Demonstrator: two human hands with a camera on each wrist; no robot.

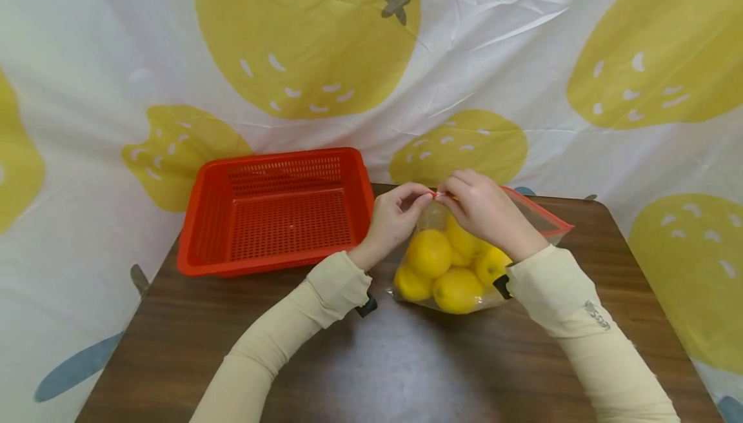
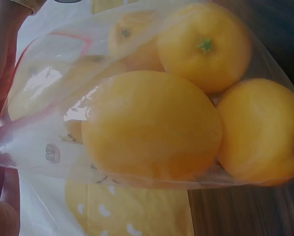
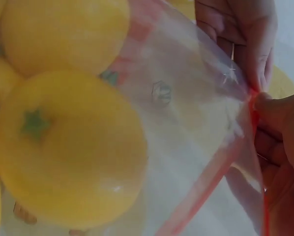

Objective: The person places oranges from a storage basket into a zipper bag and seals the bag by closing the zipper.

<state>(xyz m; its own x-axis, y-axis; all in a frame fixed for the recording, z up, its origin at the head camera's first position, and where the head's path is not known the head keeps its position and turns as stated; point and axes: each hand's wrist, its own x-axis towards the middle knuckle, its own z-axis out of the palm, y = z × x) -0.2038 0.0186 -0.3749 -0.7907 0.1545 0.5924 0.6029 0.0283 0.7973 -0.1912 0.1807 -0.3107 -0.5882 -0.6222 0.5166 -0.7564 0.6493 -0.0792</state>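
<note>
My left hand pinches the red zip edge of a clear zip bag at its upper left part. Beside it, fingertips nearly touching, my right hand pinches the same edge. The right part of the bag's red-edged mouth gapes apart. Several yellow fruits fill the bag, which rests on the table. Through the plastic in the left wrist view, a large fruit shows close up. A green star-shaped stem end marks another fruit in the right wrist view. My right hand and forearm hide part of the bag.
A red plastic basket with perforated walls and floor stands to the left of the bag, with nothing in it. The dark wooden table ends at a lemon-patterned cloth hanging behind it.
</note>
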